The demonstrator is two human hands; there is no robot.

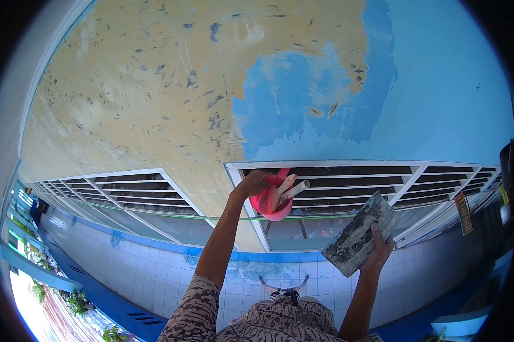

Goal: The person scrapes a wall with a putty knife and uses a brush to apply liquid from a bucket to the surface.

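My left hand [255, 182] is closed on the rim area of a pink plastic container [275, 213], up against the window slats. Out of the container stick a brush-like wooden handle [282, 189] and a pale tube-shaped handle [298, 188]; their lower ends are hidden inside. Lower on the right, my right hand [378, 251] grips a flat rectangular board [359, 232] smeared with grey, tilted, with a finger lying over its face. What is under the board is hidden.
The wall ahead has bare tan patches [131, 85] and blue paint [450, 85]. White slatted windows [348, 186] run below, with a green cord [325, 216] across. A chair-like curved frame [283, 283] stands by my feet on tiled flooring [154, 268]. A sign [463, 214] hangs right.
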